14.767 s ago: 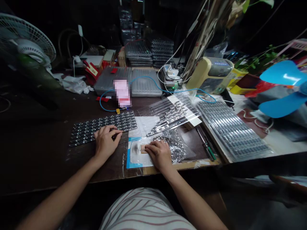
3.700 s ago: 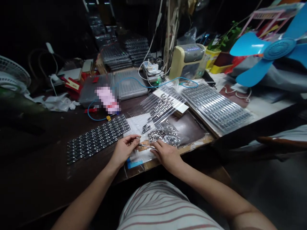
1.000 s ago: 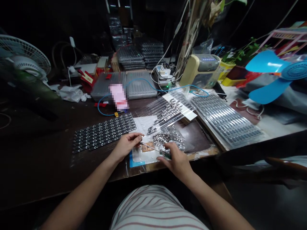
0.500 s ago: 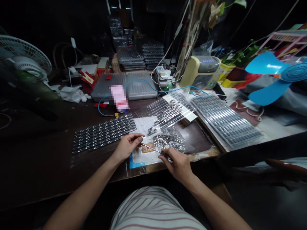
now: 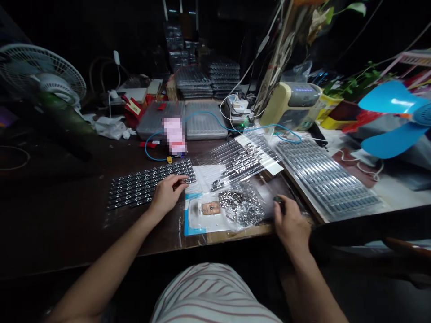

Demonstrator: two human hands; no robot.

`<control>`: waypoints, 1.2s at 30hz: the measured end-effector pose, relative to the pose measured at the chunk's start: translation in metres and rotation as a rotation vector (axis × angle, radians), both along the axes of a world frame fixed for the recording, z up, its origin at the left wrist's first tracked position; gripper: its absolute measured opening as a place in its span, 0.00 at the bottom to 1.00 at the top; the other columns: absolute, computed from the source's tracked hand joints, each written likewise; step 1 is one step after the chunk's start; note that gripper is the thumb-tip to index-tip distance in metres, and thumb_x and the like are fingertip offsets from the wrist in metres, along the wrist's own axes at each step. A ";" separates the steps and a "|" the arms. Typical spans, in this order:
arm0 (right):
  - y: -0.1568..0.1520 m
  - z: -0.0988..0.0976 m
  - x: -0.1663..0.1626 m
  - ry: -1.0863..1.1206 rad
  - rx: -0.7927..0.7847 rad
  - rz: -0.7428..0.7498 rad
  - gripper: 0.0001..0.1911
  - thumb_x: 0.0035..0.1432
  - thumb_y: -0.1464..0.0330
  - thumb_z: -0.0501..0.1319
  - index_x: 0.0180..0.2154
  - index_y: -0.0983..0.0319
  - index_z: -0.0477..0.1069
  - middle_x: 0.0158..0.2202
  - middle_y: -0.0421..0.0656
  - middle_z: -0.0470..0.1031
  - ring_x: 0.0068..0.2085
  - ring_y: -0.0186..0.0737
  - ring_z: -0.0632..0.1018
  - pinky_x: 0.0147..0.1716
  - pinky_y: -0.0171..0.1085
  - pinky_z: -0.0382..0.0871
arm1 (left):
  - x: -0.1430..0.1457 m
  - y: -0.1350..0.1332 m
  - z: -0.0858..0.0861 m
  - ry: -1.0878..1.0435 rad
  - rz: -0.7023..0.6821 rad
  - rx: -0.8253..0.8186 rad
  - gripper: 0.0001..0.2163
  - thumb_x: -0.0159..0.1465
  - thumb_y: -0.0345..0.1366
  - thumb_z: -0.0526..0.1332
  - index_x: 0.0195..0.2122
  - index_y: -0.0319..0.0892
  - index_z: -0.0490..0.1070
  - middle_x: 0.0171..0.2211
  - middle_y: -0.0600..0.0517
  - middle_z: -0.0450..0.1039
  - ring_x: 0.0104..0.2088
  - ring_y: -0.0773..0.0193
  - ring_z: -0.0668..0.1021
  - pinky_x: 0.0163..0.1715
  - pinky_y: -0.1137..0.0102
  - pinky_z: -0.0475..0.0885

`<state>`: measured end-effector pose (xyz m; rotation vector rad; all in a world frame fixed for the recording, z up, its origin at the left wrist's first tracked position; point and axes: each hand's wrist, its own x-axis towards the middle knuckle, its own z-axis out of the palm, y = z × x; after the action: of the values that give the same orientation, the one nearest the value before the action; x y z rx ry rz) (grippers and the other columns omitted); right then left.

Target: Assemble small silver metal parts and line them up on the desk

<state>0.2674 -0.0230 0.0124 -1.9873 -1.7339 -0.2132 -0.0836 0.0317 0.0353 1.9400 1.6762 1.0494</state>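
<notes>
My left hand (image 5: 166, 195) is closed, thumb and forefinger pinched at the right end of the rows of small black-and-silver pieces (image 5: 148, 183); the pinched piece is mostly hidden. Off to the right, my right hand (image 5: 292, 222) curls its fingers around a thin tool, of which only a dark greenish bit (image 5: 278, 198) shows. Between the hands lie a clear plastic bag of small shiny metal parts (image 5: 240, 207) and a small brown block (image 5: 211, 207) on a white and blue sheet (image 5: 193, 231). Behind them rests a clear ribbed tray (image 5: 232, 157), partly filled with similar pieces.
A filled tray (image 5: 326, 175) lies on the right, near a blue-bladed fan (image 5: 387, 98). At the back are a beige machine (image 5: 286, 105), stacked trays (image 5: 193, 83), a blue cable (image 5: 208, 114) and a power strip (image 5: 239, 105). A white fan (image 5: 47, 80) stands left.
My left hand has moved left and up from the brown block to the rows of pieces. My right hand has drawn away to the right with the tool. The view has shifted slightly left.
</notes>
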 end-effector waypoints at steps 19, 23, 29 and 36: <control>0.008 0.004 -0.075 -0.120 -0.068 0.602 0.11 0.61 0.65 0.58 0.46 0.57 0.72 0.43 0.45 0.74 0.43 0.44 0.69 0.40 0.41 0.59 | -0.048 -0.016 -0.034 0.388 0.023 0.097 0.09 0.64 0.38 0.55 0.35 0.42 0.74 0.35 0.49 0.75 0.38 0.59 0.74 0.40 0.66 0.68; 0.014 -0.009 -0.081 -0.148 -0.058 0.567 0.06 0.61 0.66 0.59 0.37 0.59 0.73 0.35 0.45 0.73 0.38 0.44 0.68 0.37 0.41 0.58 | -0.052 -0.021 -0.026 0.399 0.046 0.105 0.09 0.64 0.38 0.56 0.36 0.43 0.74 0.36 0.49 0.75 0.39 0.59 0.75 0.42 0.65 0.68; 0.016 -0.017 -0.082 -0.060 -0.004 0.530 0.09 0.63 0.68 0.54 0.31 0.60 0.69 0.31 0.45 0.71 0.35 0.43 0.68 0.35 0.40 0.58 | 0.025 0.018 -0.008 0.296 -0.150 0.097 0.08 0.64 0.36 0.56 0.36 0.43 0.75 0.36 0.49 0.76 0.38 0.60 0.76 0.40 0.67 0.68; 0.015 -0.021 -0.077 0.222 0.059 0.558 0.12 0.65 0.71 0.49 0.41 0.62 0.70 0.36 0.46 0.74 0.38 0.42 0.71 0.40 0.40 0.65 | 0.084 0.052 -0.005 0.344 -0.131 -0.088 0.07 0.59 0.39 0.61 0.32 0.43 0.76 0.32 0.48 0.78 0.33 0.58 0.77 0.33 0.68 0.67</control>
<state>0.1908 -0.0079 -0.0090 -1.3549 -2.0183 0.1402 0.0002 0.0838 0.0306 2.2337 1.7018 0.6086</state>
